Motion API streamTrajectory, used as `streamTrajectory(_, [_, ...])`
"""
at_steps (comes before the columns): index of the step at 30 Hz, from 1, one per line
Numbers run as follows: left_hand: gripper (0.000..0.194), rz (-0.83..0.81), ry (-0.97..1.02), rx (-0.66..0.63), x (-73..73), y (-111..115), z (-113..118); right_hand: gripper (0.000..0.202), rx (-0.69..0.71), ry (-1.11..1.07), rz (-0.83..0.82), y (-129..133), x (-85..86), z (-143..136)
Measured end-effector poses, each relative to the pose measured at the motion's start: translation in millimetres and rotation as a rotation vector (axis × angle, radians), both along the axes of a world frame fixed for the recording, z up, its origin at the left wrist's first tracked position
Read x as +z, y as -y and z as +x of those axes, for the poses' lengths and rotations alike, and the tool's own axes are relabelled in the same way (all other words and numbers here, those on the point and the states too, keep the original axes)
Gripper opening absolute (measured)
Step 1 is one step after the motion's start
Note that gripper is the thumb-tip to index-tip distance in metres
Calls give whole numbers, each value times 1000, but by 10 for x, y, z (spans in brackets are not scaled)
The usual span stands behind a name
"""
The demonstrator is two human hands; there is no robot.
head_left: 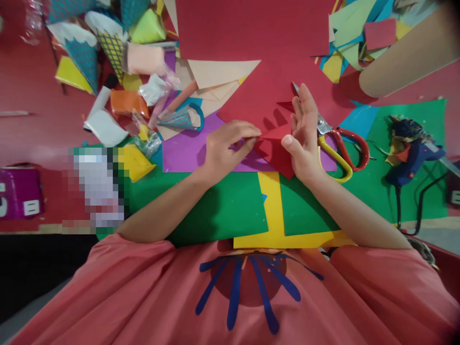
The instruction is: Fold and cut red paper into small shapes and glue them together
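Observation:
In front of me, a small folded piece of red paper (276,152) is between my hands, above the purple sheet. My left hand (227,147) pinches its left corner between thumb and fingertips. On the other side, my right hand (305,143) is upright with its fingers stretched out, its thumb and palm against the paper's right edge. Scissors (341,139) with one red and one yellow handle lie just beyond and right of my right hand, their blades partly hidden by its fingers. Under the hands are a purple sheet (183,155) and a large red sheet (251,103).
Paper cones (81,55), clay packets (129,103) and a small cone with a blue ring (179,118) lie left. A cardboard tube (406,57) and paper scraps (354,33) are back right. A blue glue gun (408,163) stands on the green sheet (212,206).

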State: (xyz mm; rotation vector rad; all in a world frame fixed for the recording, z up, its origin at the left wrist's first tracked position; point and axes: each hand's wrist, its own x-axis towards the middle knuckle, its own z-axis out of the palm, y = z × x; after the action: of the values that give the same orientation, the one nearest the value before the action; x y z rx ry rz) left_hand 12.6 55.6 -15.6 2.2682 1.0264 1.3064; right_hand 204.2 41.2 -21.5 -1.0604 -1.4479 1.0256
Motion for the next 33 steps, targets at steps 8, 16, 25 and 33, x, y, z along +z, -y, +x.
streamTrajectory(8, [7,25,73,-29,16,-22,4,76,-6,103,-15,-12,-19,11])
streamTrajectory(16, [10,-27,94,-22,1,1,11,67,0,67,24,-13,-39,-11])
streamTrajectory(25, [7,19,110,-44,19,-4,14,72,-18,74,-23,-21,-45,-37])
streamTrajectory(33, [6,43,147,-56,8,-9,25,76,-3,97,-78,-32,-72,-21])
